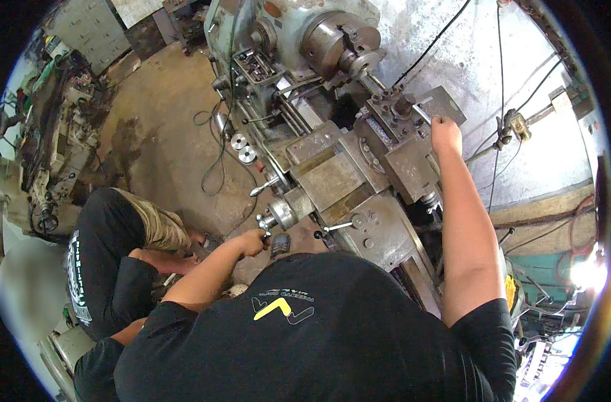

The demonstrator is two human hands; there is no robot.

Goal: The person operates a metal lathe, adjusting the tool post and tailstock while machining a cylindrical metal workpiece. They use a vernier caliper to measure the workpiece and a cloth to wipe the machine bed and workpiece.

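Observation:
A metal lathe stands before me. My left hand [252,243] is closed around the crank handle of the cross-slide handwheel [283,211], near my body. On the far right, my right hand [446,136] grips the tool post lever [422,114], a bright steel rod rising from the tool post [404,104]. A slim tool bar [377,82] reaches from the tool post to a round metal workpiece [360,61] held in the chuck [329,43]. Whether the tool touches the workpiece I cannot tell. Under the tool post lies the carriage [329,175].
Another person [111,261] sits low at my left. Two metal discs [246,155] lie beside the lathe, near a loose cable [219,167] on the floor. Small parts fill a tray [255,65] by the headstock. More machinery [64,127] stands far left; a carriage lever [335,228] sticks out near me.

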